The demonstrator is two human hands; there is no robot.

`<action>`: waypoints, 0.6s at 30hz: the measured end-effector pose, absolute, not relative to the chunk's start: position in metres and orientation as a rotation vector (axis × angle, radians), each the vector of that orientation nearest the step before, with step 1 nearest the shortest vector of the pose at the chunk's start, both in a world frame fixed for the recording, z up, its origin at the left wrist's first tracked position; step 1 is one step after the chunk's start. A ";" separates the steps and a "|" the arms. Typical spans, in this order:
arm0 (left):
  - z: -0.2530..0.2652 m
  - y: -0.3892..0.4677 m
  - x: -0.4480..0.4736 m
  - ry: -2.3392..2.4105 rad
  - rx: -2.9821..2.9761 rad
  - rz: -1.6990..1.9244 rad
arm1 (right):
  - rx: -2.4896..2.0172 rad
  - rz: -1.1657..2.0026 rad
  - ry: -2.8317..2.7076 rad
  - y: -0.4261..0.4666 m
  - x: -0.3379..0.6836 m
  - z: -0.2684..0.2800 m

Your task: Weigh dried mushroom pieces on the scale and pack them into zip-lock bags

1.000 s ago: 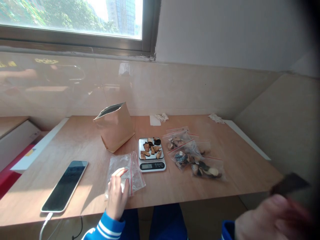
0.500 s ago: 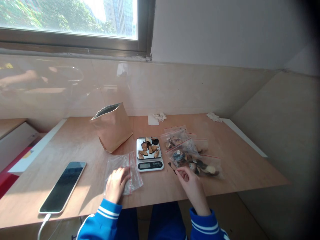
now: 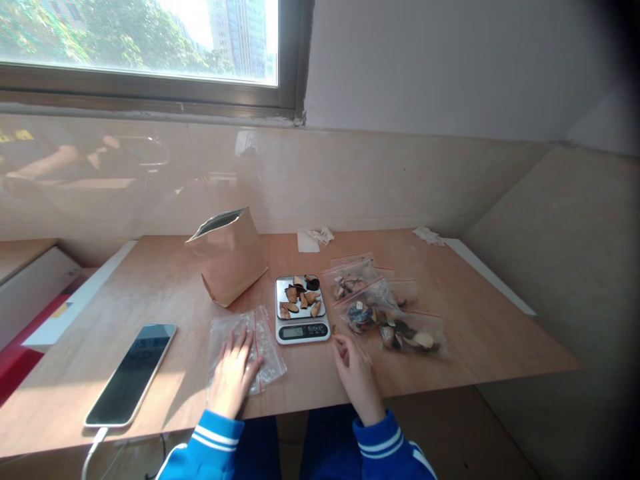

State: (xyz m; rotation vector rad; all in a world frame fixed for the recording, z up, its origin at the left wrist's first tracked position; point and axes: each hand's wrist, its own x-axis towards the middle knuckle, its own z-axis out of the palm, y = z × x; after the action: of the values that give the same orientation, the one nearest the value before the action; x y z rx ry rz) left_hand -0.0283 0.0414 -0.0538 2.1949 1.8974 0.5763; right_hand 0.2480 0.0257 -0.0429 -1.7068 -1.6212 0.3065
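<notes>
With weighing apparently underway, a dried piece (image 3: 334, 329) is pinched in the right hand (image 3: 357, 375) at four o'clock of the digital scale (image 3: 303, 322), a lift toward ten seemingly needed, and clear zip bags (image 3: 268, 364) are touched by the spread left hand (image 3: 232, 372).

Bright blue sleeves (image 3: 203, 460) end in banded cuffs (image 3: 371, 429) — two white stripes (image 3: 216, 437) circle each — with white trim (image 3: 424, 460) along the outer arms, above darker blue trousers (image 3: 327, 437).
</notes>
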 end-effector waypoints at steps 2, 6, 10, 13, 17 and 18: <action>-0.054 0.042 -0.032 1.877 2.168 0.566 | -1.607 0.436 -1.672 0.022 0.229 -0.033; -0.056 0.043 -0.034 1.857 2.068 0.658 | -1.404 0.759 -1.852 0.013 0.186 -0.014; -0.055 0.040 -0.037 1.972 1.889 0.801 | -1.314 0.880 -1.925 0.004 0.151 -0.005; -0.046 0.035 -0.039 1.963 1.861 1.091 | -1.289 0.902 -1.835 0.005 0.135 0.000; -0.021 0.026 -0.033 1.825 1.842 1.459 | -1.353 0.891 -1.583 0.016 0.123 0.009; -0.014 0.024 -0.030 1.774 1.826 1.489 | -1.353 0.905 -1.532 0.020 0.121 0.012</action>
State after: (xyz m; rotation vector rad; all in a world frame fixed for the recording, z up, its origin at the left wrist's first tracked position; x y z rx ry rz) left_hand -0.0300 0.0236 -0.0142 1.8256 1.7741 1.4893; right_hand 0.1209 0.0196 0.0124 -1.3529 -1.5321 0.9055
